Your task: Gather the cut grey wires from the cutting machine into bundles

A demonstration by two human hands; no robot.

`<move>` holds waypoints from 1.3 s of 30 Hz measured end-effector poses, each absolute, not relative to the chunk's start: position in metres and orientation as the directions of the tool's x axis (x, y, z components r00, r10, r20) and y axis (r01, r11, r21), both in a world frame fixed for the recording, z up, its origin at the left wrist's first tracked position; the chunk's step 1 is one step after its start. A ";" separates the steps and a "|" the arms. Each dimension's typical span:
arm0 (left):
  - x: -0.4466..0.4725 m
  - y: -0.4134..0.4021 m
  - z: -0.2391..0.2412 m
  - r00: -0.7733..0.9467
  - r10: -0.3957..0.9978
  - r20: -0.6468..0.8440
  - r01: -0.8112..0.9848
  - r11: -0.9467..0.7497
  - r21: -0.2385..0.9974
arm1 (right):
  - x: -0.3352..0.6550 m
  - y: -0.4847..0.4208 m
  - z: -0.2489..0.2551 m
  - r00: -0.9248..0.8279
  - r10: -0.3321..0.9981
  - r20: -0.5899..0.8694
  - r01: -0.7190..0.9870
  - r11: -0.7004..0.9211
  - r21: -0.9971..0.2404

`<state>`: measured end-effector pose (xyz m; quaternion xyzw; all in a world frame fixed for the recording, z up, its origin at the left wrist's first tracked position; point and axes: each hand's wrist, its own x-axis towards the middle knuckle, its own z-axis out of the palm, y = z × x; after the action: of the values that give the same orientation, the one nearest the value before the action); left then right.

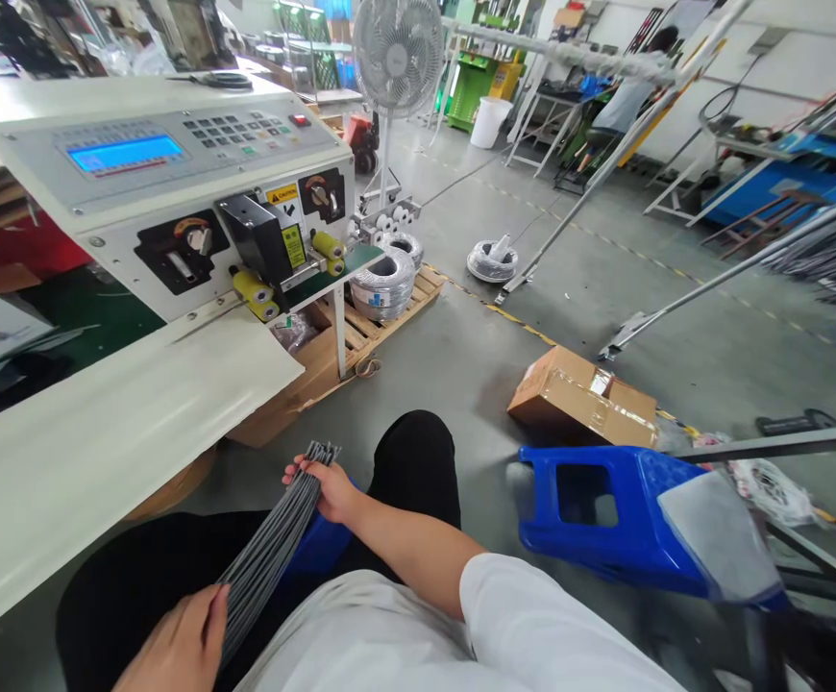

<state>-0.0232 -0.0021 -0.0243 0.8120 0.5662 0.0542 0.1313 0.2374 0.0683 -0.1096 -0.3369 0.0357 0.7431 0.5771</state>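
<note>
My left hand grip is closed round the grey wire bundle near end; right hand grip pinches the far end, beside the cutting machine.

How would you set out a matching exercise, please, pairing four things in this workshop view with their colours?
Things:
1. wire bundle
2. plastic stool
3. cardboard box
4. rollers

Colours:
A. yellow
B. brown
C. grey
D. blue

Pairs: 1-C, 2-D, 3-B, 4-A
</note>
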 end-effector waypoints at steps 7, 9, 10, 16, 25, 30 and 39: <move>-0.002 -0.007 -0.024 0.259 0.958 -0.122 0.942 -0.224 0.249 | 0.235 0.065 -0.110 -0.099 0.871 -0.481 -0.888 -0.295 -0.352; -0.001 -0.007 -0.024 0.236 0.963 -0.130 0.957 -0.207 0.202 | 0.236 0.065 -0.109 -0.094 0.896 -0.434 -0.897 -0.265 -0.353; -0.001 -0.007 -0.025 0.235 0.963 -0.133 0.961 -0.210 0.178 | 0.236 0.065 -0.108 -0.091 0.905 -0.416 -0.901 -0.252 -0.353; 0.020 -0.005 -0.021 0.317 0.939 -0.130 0.948 -0.312 0.055 | 0.239 0.068 -0.105 -0.071 0.859 -0.507 -0.887 -0.286 -0.361; -0.035 -0.022 0.001 0.083 0.985 -0.149 0.995 -0.090 -0.042 | 0.243 0.070 -0.106 -0.054 0.827 -0.560 -0.890 -0.295 -0.348; -0.077 -0.041 -0.015 0.004 0.998 -0.068 0.999 -0.002 0.041 | 0.242 0.073 -0.102 -0.094 0.825 -0.558 -0.894 -0.316 -0.317; -0.063 -0.027 -0.015 0.197 0.972 0.125 0.979 -0.203 0.037 | 0.236 0.071 -0.099 -0.040 0.802 -0.596 -0.897 -0.292 -0.333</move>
<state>-0.0631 -0.0271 -0.0153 0.7731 0.6309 0.0604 -0.0252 0.2365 0.0707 -0.0993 -0.3609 0.0654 0.7183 0.5912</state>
